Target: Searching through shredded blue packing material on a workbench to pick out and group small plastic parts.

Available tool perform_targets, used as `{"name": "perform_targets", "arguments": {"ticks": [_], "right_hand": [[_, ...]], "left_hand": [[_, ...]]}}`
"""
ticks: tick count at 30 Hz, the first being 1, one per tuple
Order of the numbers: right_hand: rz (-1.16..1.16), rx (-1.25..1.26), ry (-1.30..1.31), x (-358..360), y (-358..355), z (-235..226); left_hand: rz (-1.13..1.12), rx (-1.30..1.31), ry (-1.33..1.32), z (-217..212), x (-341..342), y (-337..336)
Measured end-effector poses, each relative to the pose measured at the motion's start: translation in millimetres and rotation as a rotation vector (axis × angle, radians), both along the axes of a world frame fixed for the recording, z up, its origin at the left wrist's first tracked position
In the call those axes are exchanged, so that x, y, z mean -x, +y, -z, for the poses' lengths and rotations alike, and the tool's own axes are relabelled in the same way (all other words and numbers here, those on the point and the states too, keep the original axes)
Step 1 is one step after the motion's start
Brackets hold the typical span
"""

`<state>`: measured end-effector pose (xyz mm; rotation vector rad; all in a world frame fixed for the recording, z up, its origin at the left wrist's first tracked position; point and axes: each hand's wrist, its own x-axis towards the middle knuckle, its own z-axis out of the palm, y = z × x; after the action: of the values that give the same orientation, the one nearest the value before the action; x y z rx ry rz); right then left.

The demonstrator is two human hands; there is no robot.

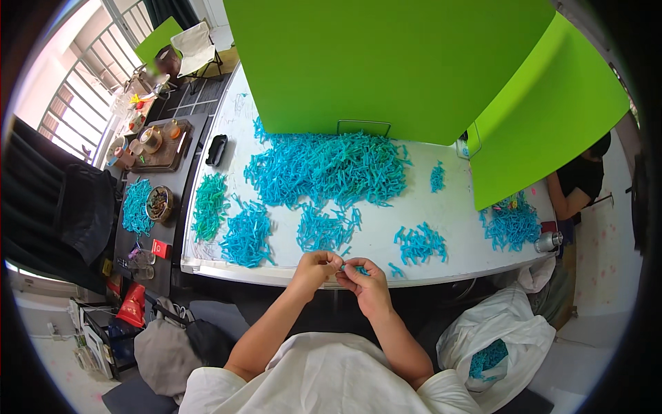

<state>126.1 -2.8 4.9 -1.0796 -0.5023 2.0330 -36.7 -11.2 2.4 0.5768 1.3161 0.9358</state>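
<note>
My left hand [314,272] and my right hand [367,284] meet fingertip to fingertip just off the table's front edge. Between the two pinches shows a bit of a small blue plastic piece [343,268], mostly covered by my fingers. More blue pieces [363,271] peek out at the curled fingers of my right hand. Closest beyond my hands, a loose heap of blue plastic pieces [323,229] lies on the white table [372,238]. A smaller spread of them [420,244] lies to the right, with a few strays [396,270] at the edge.
A large blue-green heap [324,165] lies below a green panel [386,62]. Other heaps [246,234] sit left and far right [512,222], near a metal can [548,241]. A white sack [496,331] stands lower right. Another person's arm [567,198] shows behind a second panel.
</note>
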Motion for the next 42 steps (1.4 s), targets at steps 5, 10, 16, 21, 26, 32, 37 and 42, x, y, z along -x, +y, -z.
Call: {"name": "perform_targets", "arguments": {"ticks": [5, 10, 16, 21, 26, 32, 37, 42], "right_hand": [[-0.065, -0.052, -0.043, 7, -1, 7], [0.016, 0.017, -0.036, -6, 12, 8], [-0.022, 0.074, -0.005, -12, 13, 3], [-0.022, 0.127, 0.040, -13, 9, 3], [-0.072, 0.078, 0.035, -10, 8, -1], [-0.052, -0.059, -0.018, -2, 10, -4], [-0.119, -0.088, 0.008, 17, 12, -8], [-0.129, -0.089, 0.063, 27, 12, -13]], "left_hand": [[-0.128, -0.130, 0.208, 2, 9, -13], [-0.274, -0.473, 1.151, 3, 57, -9], [0.060, -0.491, 1.138, 6, 38, -11], [-0.063, -0.535, 1.274, 15, 20, 13], [-0.013, -0.393, 1.310, 23, 17, 30], [-0.070, -0.237, 0.894, -12, 25, 22], [-0.160, -0.083, -0.009, 0, 37, 0], [-0.194, -0.032, -0.204, -3, 30, -11]]}}
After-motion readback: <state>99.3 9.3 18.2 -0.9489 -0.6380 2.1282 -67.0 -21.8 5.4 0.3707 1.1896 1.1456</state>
